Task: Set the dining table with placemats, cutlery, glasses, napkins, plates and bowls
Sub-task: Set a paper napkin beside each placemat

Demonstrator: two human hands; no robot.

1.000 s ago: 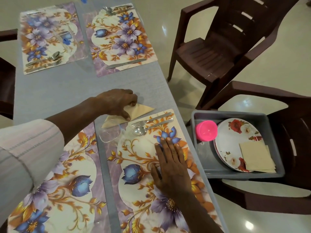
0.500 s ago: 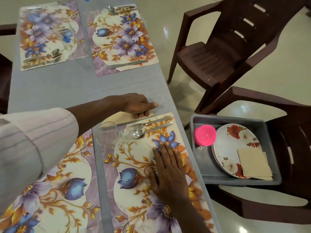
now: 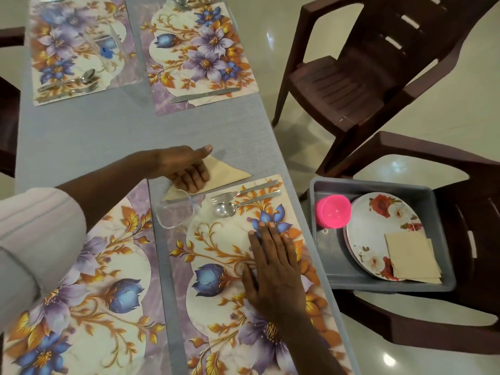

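Beige napkin (image 3: 227,173), folded to a triangle, lies on the table (image 3: 94,136) just beyond the near right placemat (image 3: 216,253). Its long axis runs left to right along that mat's far edge, tip toward the tub (image 3: 332,255). Nearer to it is the left hand (image 3: 184,166), which rests on its left half, fingers pressing down, thumb spread, gripping nothing. Flat on the placemat lies the right hand (image 3: 273,269), fingers straight and together.

Counted: four placemats, one napkin laid, two glasses that I can make out, one glass (image 3: 176,212) touching the napkin, one fork (image 3: 230,196) and one spoon (image 3: 224,209) here. In the tub are one pink bowl (image 3: 334,211), stacked plates (image 3: 378,220) and spare napkins (image 3: 410,255), numbers unclear.
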